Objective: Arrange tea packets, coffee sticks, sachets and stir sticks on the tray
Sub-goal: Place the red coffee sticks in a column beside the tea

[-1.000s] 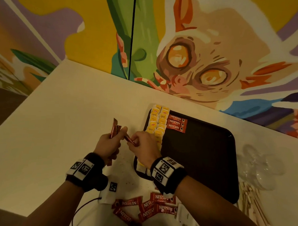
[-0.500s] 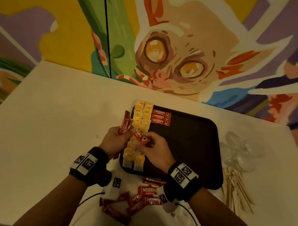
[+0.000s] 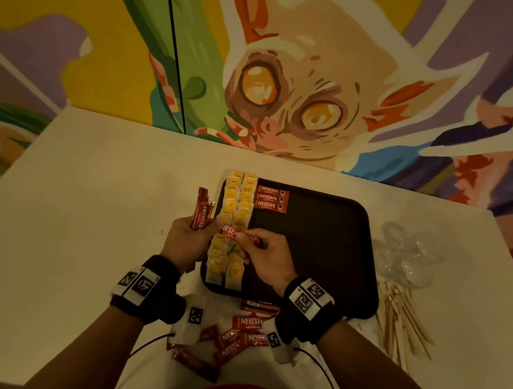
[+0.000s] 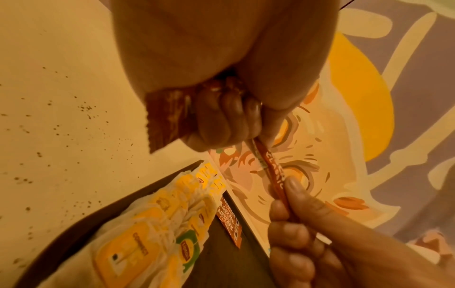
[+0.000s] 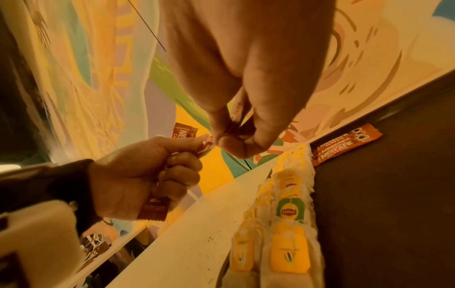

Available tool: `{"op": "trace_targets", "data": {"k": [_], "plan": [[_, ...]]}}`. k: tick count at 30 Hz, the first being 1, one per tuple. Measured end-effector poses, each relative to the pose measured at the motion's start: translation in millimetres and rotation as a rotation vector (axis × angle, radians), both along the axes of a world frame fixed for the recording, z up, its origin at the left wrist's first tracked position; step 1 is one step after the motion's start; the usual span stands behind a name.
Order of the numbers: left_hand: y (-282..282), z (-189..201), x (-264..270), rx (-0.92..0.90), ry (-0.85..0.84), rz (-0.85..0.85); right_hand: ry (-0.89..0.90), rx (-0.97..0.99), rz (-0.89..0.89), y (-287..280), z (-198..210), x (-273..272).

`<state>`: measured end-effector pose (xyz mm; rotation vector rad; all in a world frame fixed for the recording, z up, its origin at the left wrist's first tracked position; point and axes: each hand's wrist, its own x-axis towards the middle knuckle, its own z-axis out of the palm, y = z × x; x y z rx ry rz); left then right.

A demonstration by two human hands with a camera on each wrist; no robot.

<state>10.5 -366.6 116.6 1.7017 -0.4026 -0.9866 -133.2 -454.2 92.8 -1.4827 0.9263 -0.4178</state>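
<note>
Red coffee stick (image 3: 229,232) was pinched by the right hand (image 3: 266,255) while the left hand (image 3: 185,241) clutched the spares (image 3: 200,212); it wanted laying flush beneath the three sticks (image 3: 271,198) on the tray (image 3: 321,241).

wall (image 3: 79,54): painted mural, yellow, purple, green, with a wide-eyed animal face (image 3: 288,101) | seam: dark vertical line left of the face | table (image 3: 88,187): cream, far edge against wall | light: dim, warm
</note>
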Motion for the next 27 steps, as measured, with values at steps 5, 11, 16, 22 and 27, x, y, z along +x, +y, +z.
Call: {"op": "trace_targets", "data": {"k": [5,11,16,22,27], "plan": [[0.8,-1.2,-5.7,0.003,0.037,0.018,-0.02,0.127,-0.084,-2.1,-0.6,-7.2],[-0.7,2.3,-17.9,-0.014,0.044,0.005,0.043,0.1,-0.091,-5.6,-0.1,-13.0],[-1.6,5.5,-21.3,-0.043,-0.086,-0.101,-0.018,0.128,-0.037,-4.8,8.1,-18.7],[-4.6,-1.1,-21.7,0.018,-0.05,-0.085,-0.085,0.223,-0.114,-7.9,6.5,-18.8],[-3.3,-4.2,-18.8,0.028,0.023,-0.027,-0.147,0.377,-0.197,-15.9,5.3,-24.5]]}}
